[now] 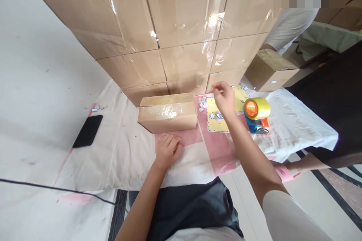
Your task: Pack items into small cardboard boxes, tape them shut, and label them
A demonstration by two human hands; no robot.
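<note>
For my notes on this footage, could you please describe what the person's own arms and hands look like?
The left hand and right hand are bare, without visible gloves, rings or watches. Both forearms are uncovered too. A whitish sleeve ends near the right elbow; no left sleeve shows.

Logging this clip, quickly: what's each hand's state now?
Left hand: loosely curled, nothing visible in it.
Right hand: curled; whether it holds something small cannot be told.

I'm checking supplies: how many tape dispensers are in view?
1: the tape dispenser on the table, right of the right hand. Others may be hidden behind the stacked boxes.
</note>
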